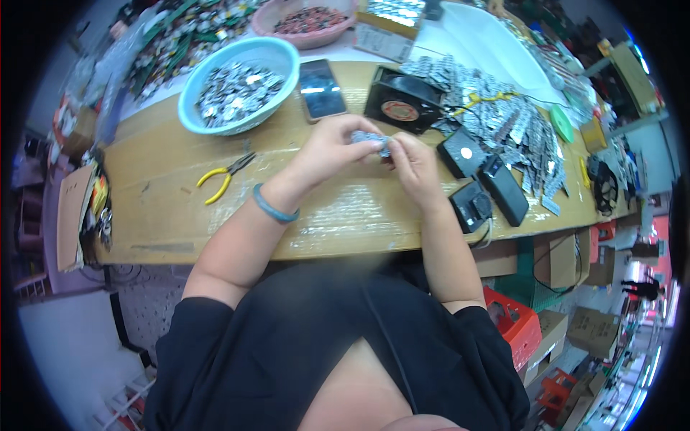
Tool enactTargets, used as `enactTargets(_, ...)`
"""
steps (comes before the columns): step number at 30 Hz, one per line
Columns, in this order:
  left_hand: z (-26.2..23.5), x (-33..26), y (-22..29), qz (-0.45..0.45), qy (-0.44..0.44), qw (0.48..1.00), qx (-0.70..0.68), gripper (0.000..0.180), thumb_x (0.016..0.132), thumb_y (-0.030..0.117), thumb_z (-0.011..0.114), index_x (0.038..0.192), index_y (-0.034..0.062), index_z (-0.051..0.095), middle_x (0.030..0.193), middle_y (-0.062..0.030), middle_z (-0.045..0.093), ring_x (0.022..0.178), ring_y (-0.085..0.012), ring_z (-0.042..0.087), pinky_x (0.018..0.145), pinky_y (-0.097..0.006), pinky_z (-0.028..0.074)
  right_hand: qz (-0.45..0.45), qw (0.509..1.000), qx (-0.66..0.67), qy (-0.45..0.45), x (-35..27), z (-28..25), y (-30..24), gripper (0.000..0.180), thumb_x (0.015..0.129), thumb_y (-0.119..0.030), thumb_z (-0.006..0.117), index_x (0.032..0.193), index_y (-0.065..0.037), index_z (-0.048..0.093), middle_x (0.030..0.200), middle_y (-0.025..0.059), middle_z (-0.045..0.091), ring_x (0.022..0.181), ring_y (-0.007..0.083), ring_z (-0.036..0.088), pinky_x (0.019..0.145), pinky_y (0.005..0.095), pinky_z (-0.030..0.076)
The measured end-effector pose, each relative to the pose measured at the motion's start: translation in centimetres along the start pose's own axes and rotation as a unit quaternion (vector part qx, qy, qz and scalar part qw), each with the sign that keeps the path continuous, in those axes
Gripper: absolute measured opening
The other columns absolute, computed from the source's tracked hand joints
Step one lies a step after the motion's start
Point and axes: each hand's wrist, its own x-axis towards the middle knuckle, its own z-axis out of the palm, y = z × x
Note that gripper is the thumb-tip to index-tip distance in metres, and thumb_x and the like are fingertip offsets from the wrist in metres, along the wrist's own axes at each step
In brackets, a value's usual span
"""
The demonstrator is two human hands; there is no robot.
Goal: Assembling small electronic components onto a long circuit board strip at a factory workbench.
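Tabletop (165, 215) in brown, bright with glare: left hand (334, 147) and right hand (417, 169) close on a silver piece (370, 141)

A person in a black shirt (280, 337) works at the near edge, a red crate (514, 327) low to the right. On the left wrist sits a blue-grey bangle (275, 204). Both hands grip the small silver piece between thumb and fingers above the middle of the tabletop, the left hand at one end, the right hand at the other; fingers hide part of it.

Yellow-handled pliers (228, 170) lie to the left, handles parted. To the right, near the right forearm, are a black adapter (471, 207), a long black case (504, 190) and a black box (460, 152) with a white dot. Just beyond the hands are a dark phone (322, 90) and a black fan (399, 104).

Farther off, a light blue basin (190, 108) holds silver bits (241, 93), and silver strips (514, 126) spread in a pile at right, a green dish (561, 123) beside them. Farthest back are a pink basin (267, 25) of reddish pieces (309, 20) and a long white tray (496, 43).
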Motion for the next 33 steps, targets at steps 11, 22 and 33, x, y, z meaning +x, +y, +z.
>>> enactTargets(11,0.1,0.6,-0.7,-0.055,0.013,0.969,-0.239,0.019,0.088,0.01,0.064,0.103,0.0009,0.058,0.09,-0.0043,0.063,0.076,-0.0101,0.062,0.067,-0.02,0.049,0.164,0.925,0.338,0.053,0.1,-0.1,-0.1,0.024,0.097,-0.026,0.048,0.091,-0.004,0.056,0.066,0.0027,0.056,0.056,0.0084,0.052,0.051,0.0186,0.04)
enactTargets(22,1.0,0.6,-1.2,0.007,0.029,0.981,-0.191,0.015,0.088,0.008,0.063,0.1,0.0018,0.059,0.089,-0.0033,0.063,0.079,-0.0101,0.062,0.069,-0.021,0.049,0.178,0.92,0.346,0.051,0.3,-0.5,1.0,0.025,0.096,-0.026,0.048,0.086,-0.005,0.057,0.063,0.0015,0.054,0.052,0.0077,0.05,0.049,0.0181,0.038)
enactTargets(33,2.0,0.1,-0.5,0.185,0.181,0.952,0.162,0.01,0.08,0.003,0.067,0.088,-0.0003,0.063,0.078,-0.0037,0.063,0.067,-0.0083,0.055,0.062,-0.023,0.046,0.177,0.947,0.264,0.048,0.2,-0.5,0.8,0.024,0.095,-0.027,0.05,0.094,-0.005,0.061,0.064,-0.0017,0.055,0.053,0.0038,0.051,0.049,0.0161,0.037)
